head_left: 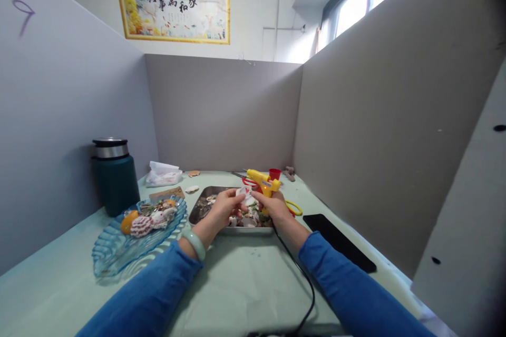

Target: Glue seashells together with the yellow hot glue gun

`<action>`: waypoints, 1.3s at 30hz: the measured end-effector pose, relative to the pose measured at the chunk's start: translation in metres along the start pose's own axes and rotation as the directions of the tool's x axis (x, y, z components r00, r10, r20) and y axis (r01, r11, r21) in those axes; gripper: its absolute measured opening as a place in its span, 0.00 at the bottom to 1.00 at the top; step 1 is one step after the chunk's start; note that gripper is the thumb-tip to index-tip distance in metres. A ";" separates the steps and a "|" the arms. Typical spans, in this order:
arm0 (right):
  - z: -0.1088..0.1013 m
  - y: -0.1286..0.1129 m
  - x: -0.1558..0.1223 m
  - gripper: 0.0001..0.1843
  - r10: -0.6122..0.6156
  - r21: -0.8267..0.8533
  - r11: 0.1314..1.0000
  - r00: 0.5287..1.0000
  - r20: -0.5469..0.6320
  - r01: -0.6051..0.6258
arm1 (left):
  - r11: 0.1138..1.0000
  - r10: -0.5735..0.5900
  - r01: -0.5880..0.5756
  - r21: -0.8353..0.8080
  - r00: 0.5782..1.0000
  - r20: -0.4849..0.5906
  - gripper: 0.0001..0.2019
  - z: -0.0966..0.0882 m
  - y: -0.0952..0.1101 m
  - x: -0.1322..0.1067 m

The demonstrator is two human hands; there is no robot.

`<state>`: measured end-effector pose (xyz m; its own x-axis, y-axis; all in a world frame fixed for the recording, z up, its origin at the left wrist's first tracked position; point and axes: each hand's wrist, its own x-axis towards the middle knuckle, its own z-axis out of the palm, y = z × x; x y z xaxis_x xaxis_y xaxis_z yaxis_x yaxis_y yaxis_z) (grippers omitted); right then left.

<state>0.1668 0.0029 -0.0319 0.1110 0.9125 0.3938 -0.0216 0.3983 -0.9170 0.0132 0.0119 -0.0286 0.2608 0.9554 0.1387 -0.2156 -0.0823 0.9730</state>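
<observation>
My left hand [223, 206] is closed on a small white shell [245, 196], held above a metal tray [205, 197] of mixed shells. My right hand [276, 207] grips a yellow glue gun [263, 181] whose nozzle points left, toward the shell. The gun's black cord [301, 274] runs back along my right forearm towards me. Both sleeves are blue, and a pale green bangle [195, 243] sits on my left wrist.
A blue glass leaf-shaped dish [114, 253] with shells lies at the left. Behind it stands a dark green flask [114, 175]. A plastic bag [163, 174], a red cup [274, 173] and a black phone [339, 242] lie around. Grey partition walls enclose the table.
</observation>
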 end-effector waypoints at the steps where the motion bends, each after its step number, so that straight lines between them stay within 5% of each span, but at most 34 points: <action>1: 0.000 0.000 0.000 0.16 -0.018 -0.011 1.000 1.000 -0.006 0.018 | 1.000 0.000 0.000 0.013 1.000 -0.002 0.08 0.000 -0.001 0.000; 15: -0.001 -0.005 0.000 0.08 -0.078 -0.211 0.975 0.996 -0.049 0.066 | 0.997 0.013 -0.012 0.082 1.000 -0.012 0.14 0.004 0.002 -0.004; 39: -0.001 -0.003 0.002 0.09 0.086 0.056 0.995 0.993 -0.076 -0.082 | 0.996 0.028 -0.026 0.086 0.999 -0.023 0.17 0.003 -0.001 -0.002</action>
<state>0.1678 0.0036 -0.0286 0.1835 0.9336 0.3076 -0.0859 0.3270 -0.9411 0.0159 0.0092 -0.0296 0.2331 0.9589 0.1617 -0.1408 -0.1312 0.9813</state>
